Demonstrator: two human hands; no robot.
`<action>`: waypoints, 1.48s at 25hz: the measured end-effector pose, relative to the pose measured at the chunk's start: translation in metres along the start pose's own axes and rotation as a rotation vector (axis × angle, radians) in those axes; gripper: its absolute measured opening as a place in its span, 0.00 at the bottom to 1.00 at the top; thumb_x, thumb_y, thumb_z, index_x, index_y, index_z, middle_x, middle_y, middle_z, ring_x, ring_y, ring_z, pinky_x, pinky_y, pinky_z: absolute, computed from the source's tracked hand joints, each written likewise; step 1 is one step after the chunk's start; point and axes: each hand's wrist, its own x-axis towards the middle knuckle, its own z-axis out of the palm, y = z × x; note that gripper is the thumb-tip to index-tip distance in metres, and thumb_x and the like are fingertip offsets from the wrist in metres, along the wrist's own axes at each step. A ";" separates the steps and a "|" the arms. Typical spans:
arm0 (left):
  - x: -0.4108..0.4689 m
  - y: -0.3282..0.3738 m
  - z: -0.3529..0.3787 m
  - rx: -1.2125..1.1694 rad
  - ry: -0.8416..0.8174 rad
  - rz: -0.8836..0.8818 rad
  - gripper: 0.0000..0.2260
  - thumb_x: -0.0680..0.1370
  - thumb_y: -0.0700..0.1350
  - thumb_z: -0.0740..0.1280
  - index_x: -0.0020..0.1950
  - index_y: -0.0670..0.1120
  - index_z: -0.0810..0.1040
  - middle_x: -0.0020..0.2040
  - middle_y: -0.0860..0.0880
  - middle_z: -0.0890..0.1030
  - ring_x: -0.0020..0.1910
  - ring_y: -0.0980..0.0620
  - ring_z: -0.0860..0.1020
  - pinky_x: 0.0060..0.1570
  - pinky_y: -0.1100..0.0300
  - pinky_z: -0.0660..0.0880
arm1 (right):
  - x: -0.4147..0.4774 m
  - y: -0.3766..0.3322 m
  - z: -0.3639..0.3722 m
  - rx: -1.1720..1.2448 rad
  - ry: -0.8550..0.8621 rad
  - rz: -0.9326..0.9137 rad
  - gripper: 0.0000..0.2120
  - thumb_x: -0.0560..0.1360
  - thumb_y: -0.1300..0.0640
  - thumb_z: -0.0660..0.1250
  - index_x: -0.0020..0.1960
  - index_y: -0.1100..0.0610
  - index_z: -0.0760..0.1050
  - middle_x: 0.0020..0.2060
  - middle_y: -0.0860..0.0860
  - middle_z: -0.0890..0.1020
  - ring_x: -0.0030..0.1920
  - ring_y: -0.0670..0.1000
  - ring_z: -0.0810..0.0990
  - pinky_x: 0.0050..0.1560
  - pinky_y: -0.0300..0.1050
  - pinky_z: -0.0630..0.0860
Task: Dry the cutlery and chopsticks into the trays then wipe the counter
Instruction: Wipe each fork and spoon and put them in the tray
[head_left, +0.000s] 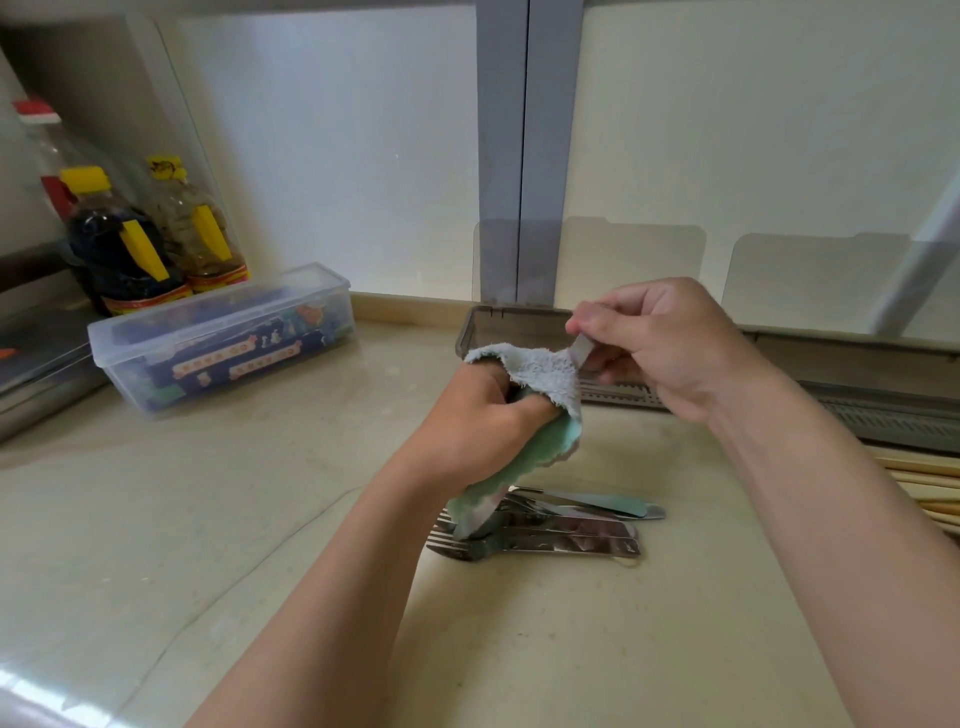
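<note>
Cloth (540, 371), green, is bunched in the left hand (467, 415) at frame centre, fingers curled round it. Right hand (660, 348) pinches the handle end of one metal piece (580, 352); its working end is hidden inside the cloth. Recommended: draw the piece fully through the fold, turning it, before tray placement. Other cutlery (561, 535) lies heaped on the tabletop (260, 519) just below; the hanging cloth corner appears to touch it. Grey trays (883, 358) stand open at right, chopsticks (930, 488) at the right edge. Clear box (223, 343) and bottles (124, 249), upper left, are well apart and pose no obstruction.
</note>
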 end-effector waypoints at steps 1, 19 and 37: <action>0.000 -0.001 -0.001 0.034 -0.019 -0.002 0.12 0.79 0.38 0.68 0.37 0.48 0.79 0.32 0.55 0.80 0.32 0.57 0.78 0.34 0.63 0.74 | 0.001 -0.001 -0.006 0.044 0.035 0.020 0.08 0.78 0.61 0.70 0.41 0.61 0.83 0.31 0.55 0.83 0.30 0.50 0.80 0.28 0.40 0.77; 0.010 -0.007 -0.023 -0.120 0.326 -0.213 0.11 0.79 0.34 0.64 0.38 0.37 0.78 0.24 0.48 0.78 0.23 0.53 0.77 0.24 0.62 0.73 | 0.020 0.029 -0.049 0.492 0.542 0.173 0.06 0.78 0.58 0.72 0.48 0.62 0.81 0.35 0.54 0.80 0.33 0.50 0.81 0.34 0.40 0.80; 0.017 -0.010 -0.020 -0.297 0.544 -0.313 0.05 0.79 0.39 0.67 0.44 0.40 0.80 0.37 0.43 0.79 0.30 0.49 0.76 0.24 0.63 0.72 | 0.024 0.042 -0.025 0.027 0.467 0.347 0.16 0.81 0.67 0.54 0.67 0.65 0.71 0.56 0.57 0.75 0.32 0.55 0.86 0.26 0.43 0.81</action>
